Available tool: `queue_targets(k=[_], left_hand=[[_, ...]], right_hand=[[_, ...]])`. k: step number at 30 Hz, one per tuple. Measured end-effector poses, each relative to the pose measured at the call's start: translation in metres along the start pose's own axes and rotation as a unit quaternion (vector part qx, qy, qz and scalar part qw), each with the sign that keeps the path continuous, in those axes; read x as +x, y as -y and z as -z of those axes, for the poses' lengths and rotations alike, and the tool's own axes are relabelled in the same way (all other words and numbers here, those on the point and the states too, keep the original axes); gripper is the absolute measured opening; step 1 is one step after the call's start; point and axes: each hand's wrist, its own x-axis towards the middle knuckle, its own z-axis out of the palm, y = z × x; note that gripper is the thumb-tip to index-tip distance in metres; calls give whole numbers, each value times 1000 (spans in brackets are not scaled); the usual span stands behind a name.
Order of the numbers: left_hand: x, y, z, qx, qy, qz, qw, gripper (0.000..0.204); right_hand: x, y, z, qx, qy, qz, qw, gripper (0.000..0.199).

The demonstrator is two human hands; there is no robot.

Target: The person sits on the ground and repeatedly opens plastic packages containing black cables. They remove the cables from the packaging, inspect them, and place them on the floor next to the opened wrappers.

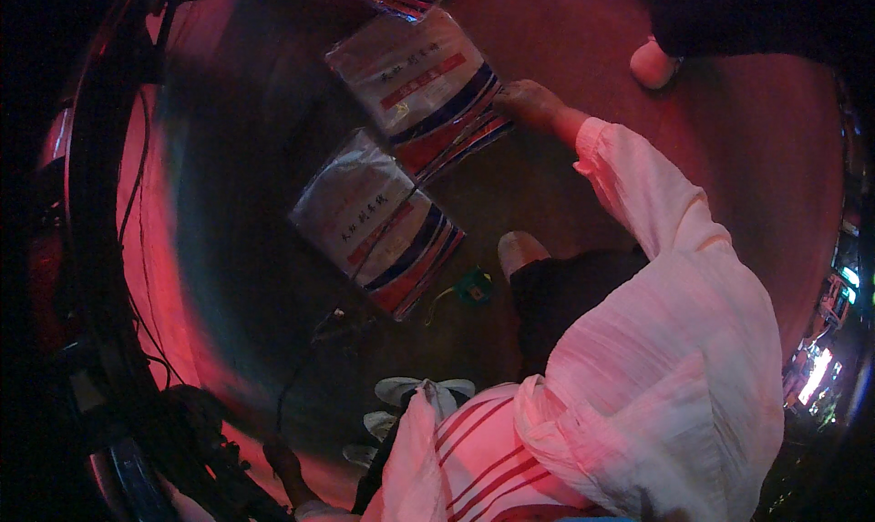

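Note:
My left hand is low at the bottom left, close to dark gear and cables; the dim red light hides its fingers. My right hand is out of view. Two flat plastic-wrapped packs with red and blue stripes lie on the brown floor, a nearer pack and a farther pack. A co-worker in a white blouse bends over from the right, and that person's hand rests on the right edge of the farther pack.
A small green object with a cord lies beside the co-worker's white shoe. A thin cable runs across the floor. White shoes stand below. Another person's foot is at top right. Dark equipment lines the left.

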Motion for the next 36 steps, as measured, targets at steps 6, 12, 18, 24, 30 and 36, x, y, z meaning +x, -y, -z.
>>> queue_targets(k=[6, 12, 18, 24, 30, 36], left_hand=[[17, 3, -5, 63, 20, 31, 997, 39], [26, -60, -13, 203, 69, -4, 977, 41], [-67, -312, -31, -127, 20, -546, 828, 39], [-115, -414, -65, -229, 144, -567, 778, 25], [-111, -412, -83, -232, 123, -565, 782, 20], [-124, -407, -98, -131, 64, -520, 842, 20]], right_hand=[[6, 8, -5, 40, 6, -114, 993, 20], [15, 68, -25, -57, -22, 171, 983, 22], [5, 174, 21, 6, -8, 286, 958, 28], [-11, 195, 15, 66, -35, 199, 977, 23], [-18, 199, 10, 68, 39, 141, 987, 19], [-19, 210, 12, 74, 156, 92, 981, 17]])
